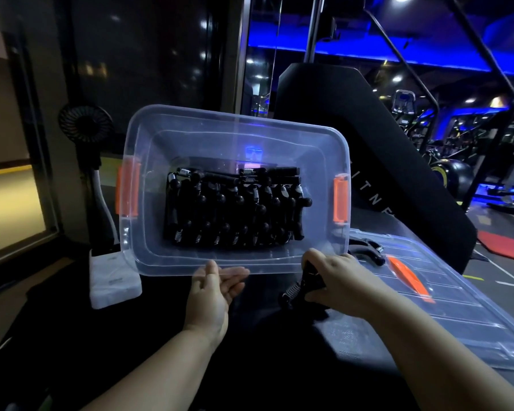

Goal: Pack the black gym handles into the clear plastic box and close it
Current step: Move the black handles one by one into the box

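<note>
- Many handles (235, 209) lay packed in the bottom of the box (235, 118), black with small metal springs showing at their ends.
- Most lay side by side in rows with their long axes running from the near wall to the far wall. A few along the far edge lay crosswise, left to right.
- Its open mouth faced the camera, and its long axis ran left to right, with the right end a little lower in the picture.
- An orange latch (127, 189) sat on the left short end and another (341, 200) on the right.
- At the near rim, the right hand (336, 280) gripped the held handle (301, 287), fingers curled round it, its spring end pointing down and left; it was outside the box.
- Just left of it, the left hand (212, 289) held nothing, its fingers straight and close together, the tips at the near rim. Whether they touched the rim could not be told.
- Off the box, the lid (428, 307) lay flat to the right, reaching under the right forearm, with an orange piece (407, 277) on top.
- One loose handle (368, 252) lay on the lid's far end, just beside the box's right corner.
- Behind the box on the right rose a black padded machine part (353, 129).
- To the left stood a small fan (85, 123), and nearer, a white block (113, 277) lay just beside the box's near left corner.
</note>
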A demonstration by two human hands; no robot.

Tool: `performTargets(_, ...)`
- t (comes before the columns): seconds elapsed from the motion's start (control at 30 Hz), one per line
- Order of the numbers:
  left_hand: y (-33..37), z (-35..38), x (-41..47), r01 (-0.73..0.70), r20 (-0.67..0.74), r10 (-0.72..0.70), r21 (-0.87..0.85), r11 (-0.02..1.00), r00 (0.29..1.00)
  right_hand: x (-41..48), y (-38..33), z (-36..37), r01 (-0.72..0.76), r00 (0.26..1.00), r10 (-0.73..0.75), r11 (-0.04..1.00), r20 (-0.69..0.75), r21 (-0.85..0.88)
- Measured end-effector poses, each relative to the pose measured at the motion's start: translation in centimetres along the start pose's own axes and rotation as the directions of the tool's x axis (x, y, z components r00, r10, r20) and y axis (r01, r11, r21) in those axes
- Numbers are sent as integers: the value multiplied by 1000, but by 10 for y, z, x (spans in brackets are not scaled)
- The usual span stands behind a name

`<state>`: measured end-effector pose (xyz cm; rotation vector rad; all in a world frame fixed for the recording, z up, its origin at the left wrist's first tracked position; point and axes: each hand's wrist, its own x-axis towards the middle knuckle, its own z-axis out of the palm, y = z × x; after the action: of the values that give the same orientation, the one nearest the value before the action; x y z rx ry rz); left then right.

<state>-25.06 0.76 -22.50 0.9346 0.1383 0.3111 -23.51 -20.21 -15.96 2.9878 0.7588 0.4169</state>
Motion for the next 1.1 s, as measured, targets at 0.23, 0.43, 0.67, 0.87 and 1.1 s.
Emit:
performTargets(0.23, 1, -1, 1, 6, 10, -6, 0, 1000, 1000, 2, 0, -19, 14, 998, -15, 999, 53, 33)
performTargets(0.43, -2, -3, 5, 2, 15, -2, -1, 1000, 1000, 8, -16, -39, 87, 995, -79, 979, -54, 184)
performTargets(0.67, -3, -5, 6, -3, 60, 4, -12, 1000, 998, 32, -36, -57, 147, 978, -104, 960, -183, 240)
performTargets(0.87, -3, -9, 7, -5, 85, 4, 19, 1000, 996, 64, -49, -67, 176, 926, -120, 976, -357, 129)
performTargets(1.1, -8, -10, 11, -13, 69, 12, 13, 1000, 998, 114, -61, -71, 211, 839, -158, 977, -520, 43)
